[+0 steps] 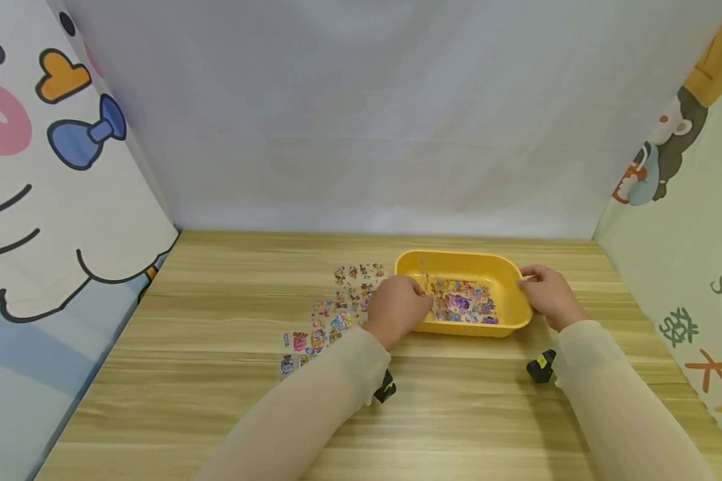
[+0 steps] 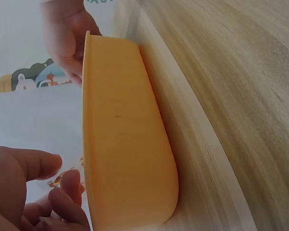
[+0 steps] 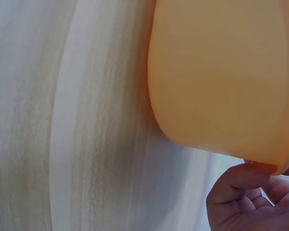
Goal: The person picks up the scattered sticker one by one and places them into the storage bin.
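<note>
- Two hands of mine are at work on the table point(image 1: 228, 314): my right hand point(image 1: 547, 294) grips the yellow basin point(image 1: 475, 329) by its right rim, fingers curled at the edge.
- My left hand point(image 1: 400, 304) is over the basin's left end, fingers bent, and seems to pinch a clear sticker sheet point(image 2: 54, 183); it is so see-through that I cannot make out exactly where my fingertips meet it.
- The basin sits towards the table's far edge, right of the middle, with its long side roughly along that edge.
- Done, as far as I can judge: a layer of printed stickers point(image 1: 460, 302) already lies on the basin's floor, overlapping too much for me to count.
- Left: more sticker sheets point(image 1: 317, 337) lie outside, spread from beside the basin's left end towards the table's near left corner, partly hidden under my left sleeve point(image 1: 313, 404).
- With stickers both in and out, I judge the work to be partway through.
</note>
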Demonstrator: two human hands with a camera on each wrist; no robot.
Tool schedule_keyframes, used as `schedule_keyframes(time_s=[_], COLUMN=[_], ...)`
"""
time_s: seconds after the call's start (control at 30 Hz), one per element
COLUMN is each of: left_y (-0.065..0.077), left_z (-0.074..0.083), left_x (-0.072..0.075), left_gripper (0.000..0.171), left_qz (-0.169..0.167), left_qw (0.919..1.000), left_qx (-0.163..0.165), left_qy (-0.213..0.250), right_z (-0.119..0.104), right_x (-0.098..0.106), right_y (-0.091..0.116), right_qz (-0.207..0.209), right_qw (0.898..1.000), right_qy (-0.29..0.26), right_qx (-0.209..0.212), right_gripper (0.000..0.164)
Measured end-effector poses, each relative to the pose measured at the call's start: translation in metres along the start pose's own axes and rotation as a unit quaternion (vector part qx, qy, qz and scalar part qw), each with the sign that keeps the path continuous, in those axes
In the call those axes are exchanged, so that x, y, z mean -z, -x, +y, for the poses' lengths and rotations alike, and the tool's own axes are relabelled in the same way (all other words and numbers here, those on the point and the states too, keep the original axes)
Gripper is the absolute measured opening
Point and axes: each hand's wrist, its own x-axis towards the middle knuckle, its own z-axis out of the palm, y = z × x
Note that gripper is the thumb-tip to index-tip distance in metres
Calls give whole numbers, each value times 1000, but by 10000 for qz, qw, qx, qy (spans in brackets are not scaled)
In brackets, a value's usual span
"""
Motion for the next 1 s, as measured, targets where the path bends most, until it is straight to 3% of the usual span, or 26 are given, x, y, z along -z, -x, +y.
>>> schedule_keyframes(time_s=[0.17,0.3,0.6,0.77,1.0], left_y=[-2,-2,3,8,17], left_z=[-7,-14,-33,-40,-52], left_x=[7,16,25,27,34], left_gripper=[31,35,14,15,22], left_qz=[122,249,418,402,142], left_qw=[9997,9992,9987,9986,9992], left_qx=[203,307,222,318,256], left_qy=[-2,-110,212,154,-263], right_z=[-1,-2,-2,-2,-3], right_x=[-1,-1,0,0,-1], right_y=[0,0,3,3,3], right_qz=[-4,3,9,12,9], right_qw=[10000,10000,10000,10000,10000], right_qy=[-10,-1,17,21,26], right_qx=[-40,-51,-76,-55,-52], right_gripper=[49,48,49,50,50])
